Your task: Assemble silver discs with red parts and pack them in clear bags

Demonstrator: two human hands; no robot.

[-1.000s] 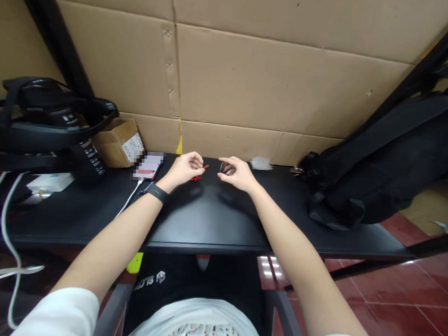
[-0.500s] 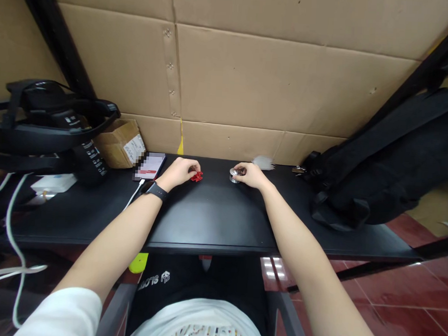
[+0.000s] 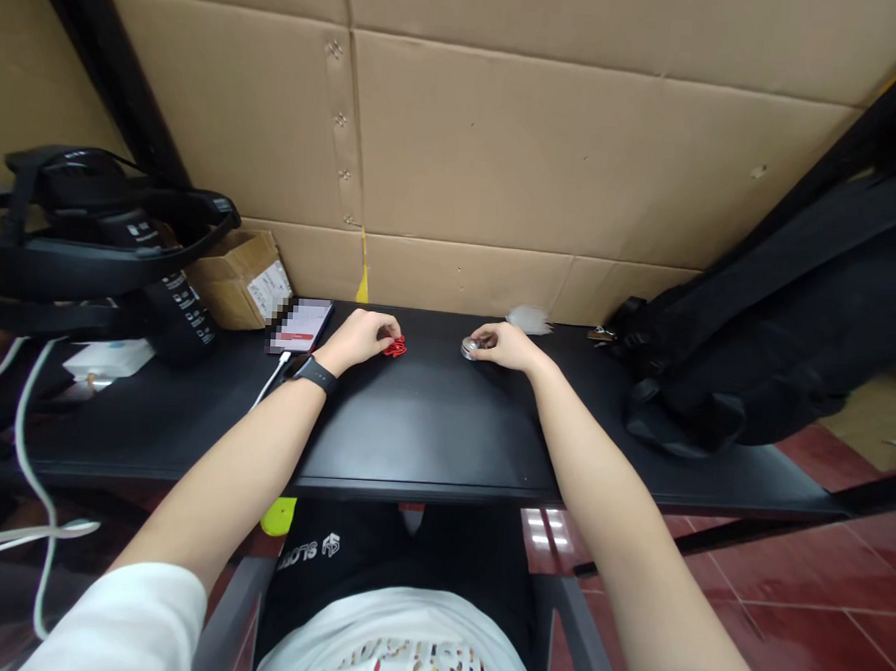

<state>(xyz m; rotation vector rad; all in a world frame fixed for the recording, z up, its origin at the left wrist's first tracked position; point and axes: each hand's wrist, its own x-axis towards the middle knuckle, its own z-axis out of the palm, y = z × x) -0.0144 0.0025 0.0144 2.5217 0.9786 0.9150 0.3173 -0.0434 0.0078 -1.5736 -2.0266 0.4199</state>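
Note:
My left hand (image 3: 359,339), with a dark watch on its wrist, is bent over a small heap of red, wiry pieces (image 3: 395,347) on the black table. Its thumb and fingertips close in at the heap's left edge. Across from it, my right hand (image 3: 509,346) grips a small round, shiny silver tin (image 3: 467,349) between thumb and fingers. The tin is low at the tabletop, and the fingers cover its right side. What it contains cannot be made out.
A phone (image 3: 300,326) with a white cable lies left of my left hand. Behind it stand a small cardboard box (image 3: 245,280) and a black headset (image 3: 99,247). Crumpled clear plastic (image 3: 530,320) lies at the back. A black bag (image 3: 780,313) occupies the right end.
The tin's upper disc, tilted and apart from the lower part before, now sits closer down on it. My left hand stays at the red heap. The view has tilted slightly.

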